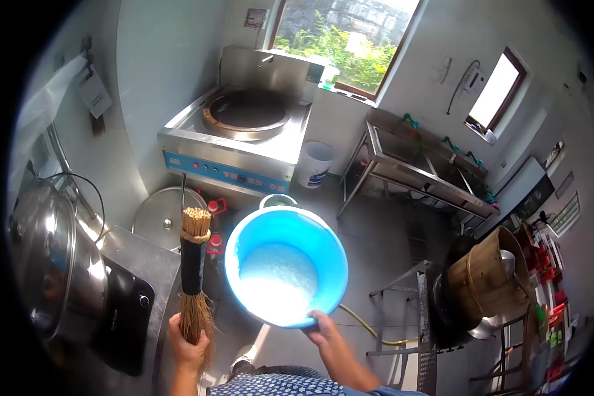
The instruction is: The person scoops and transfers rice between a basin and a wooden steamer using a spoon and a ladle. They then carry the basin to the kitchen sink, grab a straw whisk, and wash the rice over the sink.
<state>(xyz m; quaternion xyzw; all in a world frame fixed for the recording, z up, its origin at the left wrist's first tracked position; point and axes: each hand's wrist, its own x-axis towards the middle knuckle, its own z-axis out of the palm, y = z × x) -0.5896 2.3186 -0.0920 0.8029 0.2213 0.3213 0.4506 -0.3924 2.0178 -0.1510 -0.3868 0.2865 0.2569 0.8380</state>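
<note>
My left hand (pixel 190 344) is closed around the frayed lower end of a whisk broom (pixel 195 254). The broom stands upright, its cut stalk ends pointing up and a black wrap around its middle. My right hand (pixel 325 329) grips the near rim of a blue bucket (pixel 333 254), thumb over the edge. The bucket tilts its mouth toward me, and strong sunlight glares on its inside bottom; whether that is water I cannot tell. The broom and the bucket are apart, side by side in front of me.
Ahead stands a large wok stove (pixel 257 162), with a white pail (pixel 315 165) beside it. A metal sink (pixel 402 155) lines the back right. At left, a big steel pot (pixel 79 284) sits by a black cooker (pixel 122 317). A wooden steamer barrel (pixel 478 284) is at right.
</note>
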